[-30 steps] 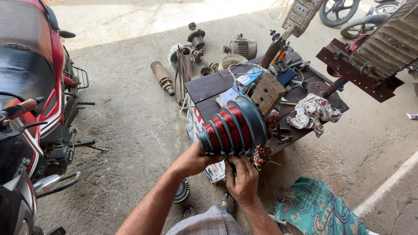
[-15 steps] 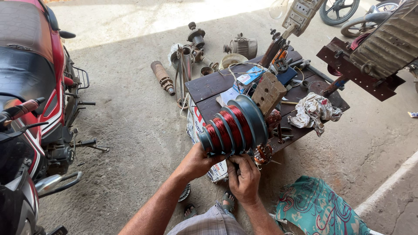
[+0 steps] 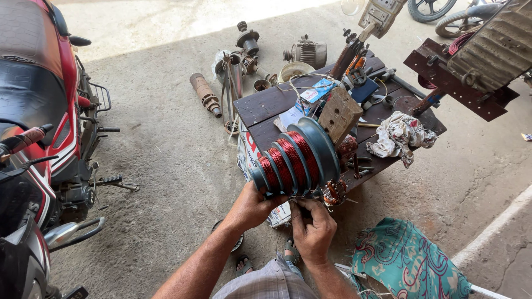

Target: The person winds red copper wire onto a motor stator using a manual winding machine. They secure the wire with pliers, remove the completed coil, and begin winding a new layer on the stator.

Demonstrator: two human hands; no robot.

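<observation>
Seen from above, looking down at a concrete workshop floor [image 3: 166, 166]. Far left, well apart from the work: a parked red motorcycle [image 3: 39, 111]. Centre right: a low dark wooden table [image 3: 266, 105], cluttered with tools, a wooden block [image 3: 339, 113] and a crumpled printed rag [image 3: 400, 135]. Beyond the table, scattered on the floor: motor parts and a rusty cylinder [image 3: 205, 95]. Lower right: a teal patterned cloth [image 3: 407, 266].

At the table's near edge, directly ahead of both hands: a grey stepped winding former [image 3: 296, 158], wrapped in bands of red copper wire. Lying tilted, long axis running from the small end at lower left, nearest the body, up and away to the wide flange at upper right.

Left hand [image 3: 252, 207]: curled around the former's small near end, gripping from below. Right hand [image 3: 313, 230]: just beside it, slightly nearer the body, fingertips pinched together beneath the former, apparently on thin wire strands, too fine to confirm. Left hand nearer the coil body; right hand under the wider steps.
</observation>
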